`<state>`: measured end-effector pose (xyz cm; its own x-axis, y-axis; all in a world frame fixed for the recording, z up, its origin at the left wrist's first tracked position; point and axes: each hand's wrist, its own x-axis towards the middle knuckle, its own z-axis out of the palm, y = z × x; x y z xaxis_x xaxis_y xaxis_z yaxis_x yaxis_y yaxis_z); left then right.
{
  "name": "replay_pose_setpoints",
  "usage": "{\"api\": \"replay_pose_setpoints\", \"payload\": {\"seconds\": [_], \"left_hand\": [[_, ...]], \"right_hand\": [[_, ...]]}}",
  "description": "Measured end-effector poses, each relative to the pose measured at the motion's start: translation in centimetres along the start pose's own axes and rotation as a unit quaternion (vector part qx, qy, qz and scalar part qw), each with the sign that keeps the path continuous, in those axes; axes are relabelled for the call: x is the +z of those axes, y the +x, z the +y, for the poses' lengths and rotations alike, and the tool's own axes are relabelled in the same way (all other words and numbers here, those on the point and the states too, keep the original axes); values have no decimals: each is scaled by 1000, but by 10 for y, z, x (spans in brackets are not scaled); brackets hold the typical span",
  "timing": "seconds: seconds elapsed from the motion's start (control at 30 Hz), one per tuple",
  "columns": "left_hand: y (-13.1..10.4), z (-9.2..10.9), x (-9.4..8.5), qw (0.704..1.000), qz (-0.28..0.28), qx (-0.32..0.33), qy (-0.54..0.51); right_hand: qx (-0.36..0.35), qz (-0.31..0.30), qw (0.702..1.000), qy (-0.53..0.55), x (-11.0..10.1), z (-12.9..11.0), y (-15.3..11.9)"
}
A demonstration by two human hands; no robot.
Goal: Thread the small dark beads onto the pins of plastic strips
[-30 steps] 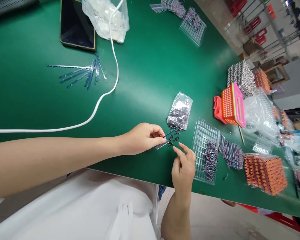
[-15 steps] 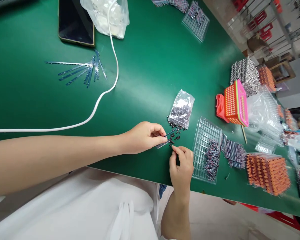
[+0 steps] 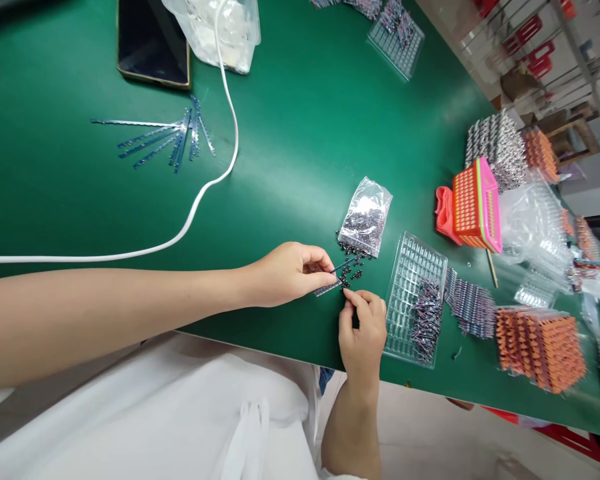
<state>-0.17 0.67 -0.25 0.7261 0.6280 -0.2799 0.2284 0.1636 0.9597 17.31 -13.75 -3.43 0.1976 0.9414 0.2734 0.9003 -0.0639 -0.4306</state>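
Over green table (image 3: 300,127), left grip (image 3: 293,275) pinching dark stick (image 3: 343,265), right grip's (image 3: 363,330) hold unclear, beads (image 3: 357,274), bag (image 3: 366,217), tray (image 3: 404,293) nearby

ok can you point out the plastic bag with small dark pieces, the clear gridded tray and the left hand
Plastic bag (image 3: 366,217): head view, middle of its upper face
Clear gridded tray (image 3: 407,273): head view, bare grid beside the pile
Left hand (image 3: 291,275): head view, middle of the hand

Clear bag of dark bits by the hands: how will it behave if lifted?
The bag is probably floppy: it looks creased. Its contents would likely shift, being small pieces. It may spill, as dark bits lie scattered at its near end.
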Motion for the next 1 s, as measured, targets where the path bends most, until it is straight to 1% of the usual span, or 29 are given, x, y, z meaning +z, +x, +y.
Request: {"api": "replay_pose_setpoints", "payload": {"seconds": [0.4,0.57,0.73,1.0], "left_hand": [[0,-1,0,1000,1,1,1],[0,-1,0,1000,0,5,2],[0,-1,0,1000,0,3,5],[-2,-1,1,1000,-4,4,6]], "right_hand": [[-6,16,1000,4,1,-1,-2],[-52,36,998,-26,0,0,-2],[-88,-2,993,-74,-3,2,0],[-87,-80,990,-78,-16,2,17]]}}
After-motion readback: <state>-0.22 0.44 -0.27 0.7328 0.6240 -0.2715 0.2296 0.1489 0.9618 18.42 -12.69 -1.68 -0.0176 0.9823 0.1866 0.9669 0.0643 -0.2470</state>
